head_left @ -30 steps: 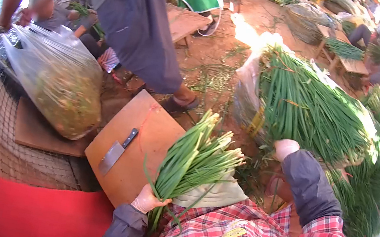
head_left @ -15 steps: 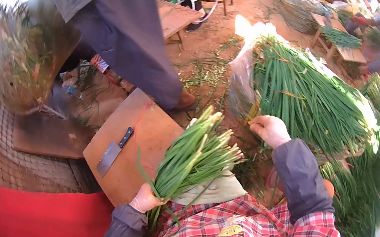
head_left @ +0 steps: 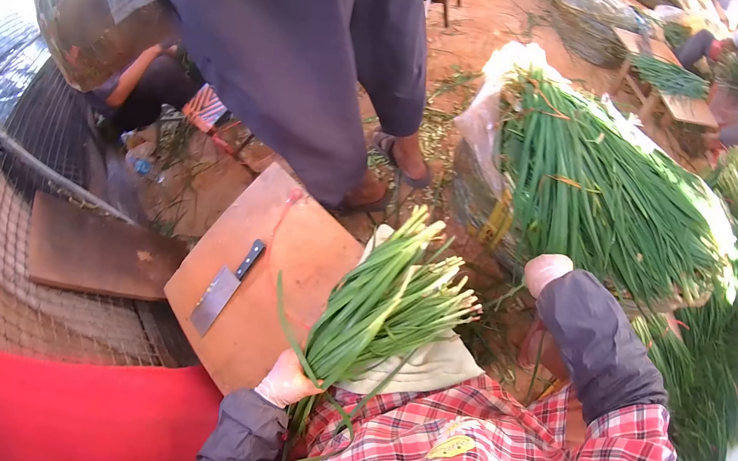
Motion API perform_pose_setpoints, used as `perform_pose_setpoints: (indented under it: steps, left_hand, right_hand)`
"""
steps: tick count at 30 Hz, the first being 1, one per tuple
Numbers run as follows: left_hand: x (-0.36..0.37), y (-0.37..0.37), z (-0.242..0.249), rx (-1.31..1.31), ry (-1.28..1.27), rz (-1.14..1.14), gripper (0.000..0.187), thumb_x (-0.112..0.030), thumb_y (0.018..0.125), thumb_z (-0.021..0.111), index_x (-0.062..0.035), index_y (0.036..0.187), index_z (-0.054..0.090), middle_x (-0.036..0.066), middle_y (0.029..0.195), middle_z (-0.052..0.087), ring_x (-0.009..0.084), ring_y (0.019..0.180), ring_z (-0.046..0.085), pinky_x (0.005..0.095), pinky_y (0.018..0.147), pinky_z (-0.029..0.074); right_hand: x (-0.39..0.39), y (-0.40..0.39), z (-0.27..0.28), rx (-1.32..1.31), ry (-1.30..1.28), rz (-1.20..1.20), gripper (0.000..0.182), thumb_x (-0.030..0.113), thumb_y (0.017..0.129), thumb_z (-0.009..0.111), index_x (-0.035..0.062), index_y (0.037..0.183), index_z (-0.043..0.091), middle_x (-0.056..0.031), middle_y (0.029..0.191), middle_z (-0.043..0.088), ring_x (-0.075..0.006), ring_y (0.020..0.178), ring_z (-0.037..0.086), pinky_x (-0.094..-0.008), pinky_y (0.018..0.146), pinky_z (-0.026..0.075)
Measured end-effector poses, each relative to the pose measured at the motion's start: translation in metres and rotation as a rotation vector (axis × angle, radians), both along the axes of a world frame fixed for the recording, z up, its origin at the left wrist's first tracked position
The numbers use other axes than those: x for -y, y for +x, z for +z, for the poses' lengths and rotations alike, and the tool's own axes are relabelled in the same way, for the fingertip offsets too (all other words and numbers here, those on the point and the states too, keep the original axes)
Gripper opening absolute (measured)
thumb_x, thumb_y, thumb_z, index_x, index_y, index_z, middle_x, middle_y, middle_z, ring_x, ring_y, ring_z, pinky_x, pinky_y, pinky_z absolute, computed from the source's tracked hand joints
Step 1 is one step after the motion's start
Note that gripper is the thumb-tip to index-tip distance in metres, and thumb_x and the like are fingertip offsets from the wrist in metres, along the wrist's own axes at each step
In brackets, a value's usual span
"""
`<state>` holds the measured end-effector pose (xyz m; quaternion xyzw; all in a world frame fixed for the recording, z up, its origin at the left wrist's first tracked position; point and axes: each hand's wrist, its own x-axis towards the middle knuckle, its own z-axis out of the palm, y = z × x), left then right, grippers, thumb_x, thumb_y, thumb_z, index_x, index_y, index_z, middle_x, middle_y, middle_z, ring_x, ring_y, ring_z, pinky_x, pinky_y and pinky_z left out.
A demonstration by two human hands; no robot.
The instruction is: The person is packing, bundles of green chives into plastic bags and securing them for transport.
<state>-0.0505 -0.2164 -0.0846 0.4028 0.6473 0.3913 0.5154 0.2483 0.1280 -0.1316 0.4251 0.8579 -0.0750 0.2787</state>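
Note:
My left hand is closed around the lower part of a bunch of green garlic chives, whose pale cut ends point up and away from me over my lap. My right hand is at the near left edge of a big heap of chives in a clear plastic wrapping. Its back faces me and its fingers are hidden, so what they hold does not show. Left of the bunch lies a cleaver with a black handle, flat on a wooden board.
A person in dark trousers stands just beyond the board, beside a large netted bundle. More loose chives lie along the right. A red cloth is at lower left. Another person sits by a low bench at the far right.
My right hand has drawn back slightly to the right, its fingers turning out of sight. The standing person has shifted right, and the netted bundle has risen. My left hand keeps the bunch.

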Motion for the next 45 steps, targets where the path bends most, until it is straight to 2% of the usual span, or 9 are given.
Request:
perform_pose_setpoints:
  steps: [5,9,15,21,23,28,35,40,45]
  left_hand:
    - [-0.01,0.0,0.01,0.148,-0.097,0.0,0.052,-0.005,0.067,0.072,-0.0019,0.114,0.052,0.004,0.103,0.06,0.0121,0.094,0.056,0.0288,0.082,0.047]
    - [-0.019,0.003,0.021,0.08,-0.027,-0.023,0.053,-0.009,0.068,0.072,-0.0015,0.117,0.052,0.004,0.107,0.059,0.0128,0.095,0.055,0.0284,0.082,0.046]
    - [-0.021,0.0,0.025,0.086,-0.086,-0.029,0.044,-0.008,0.067,0.069,-0.0004,0.109,0.057,0.004,0.098,0.063,0.0112,0.088,0.056,0.0284,0.081,0.045]
    - [-0.009,-0.025,0.008,0.234,-0.161,-0.056,0.04,0.002,0.067,0.07,-0.0005,0.104,0.058,0.003,0.093,0.064,0.0113,0.083,0.058,0.0279,0.076,0.049]
    - [-0.009,-0.026,0.006,0.243,-0.184,-0.054,0.041,0.002,0.065,0.071,-0.0008,0.104,0.058,0.003,0.093,0.064,0.0117,0.083,0.058,0.0278,0.076,0.048]
    - [-0.019,-0.021,0.013,0.218,-0.165,-0.061,0.043,0.0,0.065,0.071,-0.0006,0.106,0.057,0.003,0.095,0.063,0.0114,0.085,0.057,0.0276,0.078,0.048]
    - [-0.015,-0.013,0.015,0.117,-0.167,-0.046,0.053,-0.007,0.065,0.072,-0.0015,0.114,0.051,0.004,0.103,0.062,0.0117,0.091,0.058,0.0284,0.081,0.048]
    - [-0.022,-0.006,0.025,0.242,-0.17,0.011,0.055,-0.007,0.068,0.07,-0.0021,0.118,0.048,0.006,0.106,0.061,0.0124,0.096,0.057,0.0285,0.084,0.047]
    - [-0.022,0.007,0.031,-0.011,-0.059,-0.023,0.059,-0.004,0.069,0.069,-0.0017,0.123,0.046,0.008,0.11,0.06,0.0125,0.1,0.056,0.0274,0.087,0.045]
  right_hand:
    - [0.022,-0.033,0.082,-1.266,-0.5,-0.314,0.049,0.026,0.071,0.068,0.005,0.114,0.059,-0.0143,0.092,0.066,-0.0315,0.091,0.062,-0.0365,0.081,0.048]
    - [0.037,-0.083,0.077,-1.077,-0.417,-0.128,0.033,0.024,0.075,0.063,-0.0001,0.097,0.063,-0.0224,0.083,0.062,-0.0337,0.083,0.062,-0.0356,0.076,0.047]
    - [-0.003,-0.053,0.026,-1.292,-0.086,-0.527,0.019,0.022,0.076,0.063,0.0045,0.083,0.067,-0.0155,0.074,0.064,-0.0304,0.072,0.063,-0.0359,0.067,0.049]
    - [-0.031,0.017,0.02,-0.496,0.292,-0.47,0.025,0.027,0.079,0.055,0.0055,0.082,0.067,-0.0169,0.083,0.065,-0.0357,0.082,0.062,-0.0436,0.073,0.049]
    - [-0.012,0.021,0.043,-0.028,-0.116,-0.087,0.033,0.036,0.077,0.057,0.0066,0.087,0.069,-0.0154,0.084,0.066,-0.034,0.087,0.061,-0.0428,0.077,0.048]
    - [0.011,-0.02,0.073,-1.052,-0.611,-0.245,0.061,0.043,0.078,0.064,-0.0002,0.12,0.053,-0.0177,0.098,0.065,-0.0253,0.09,0.062,-0.0307,0.083,0.046]
    - [0.033,-0.068,0.068,-1.29,-0.569,-0.453,0.025,0.025,0.076,0.065,0.0006,0.082,0.066,-0.0134,0.075,0.064,-0.0221,0.07,0.061,-0.033,0.069,0.048]
    - [0.003,-0.02,0.077,-0.957,-0.157,-0.291,0.031,0.034,0.076,0.065,0.0047,0.086,0.069,-0.0144,0.079,0.066,-0.0247,0.073,0.064,-0.0332,0.07,0.049]
    - [0.045,-0.074,0.053,-1.183,-0.795,-0.367,0.04,0.028,0.081,0.065,-0.0007,0.11,0.06,-0.0111,0.098,0.066,-0.0199,0.092,0.06,-0.0304,0.085,0.044]
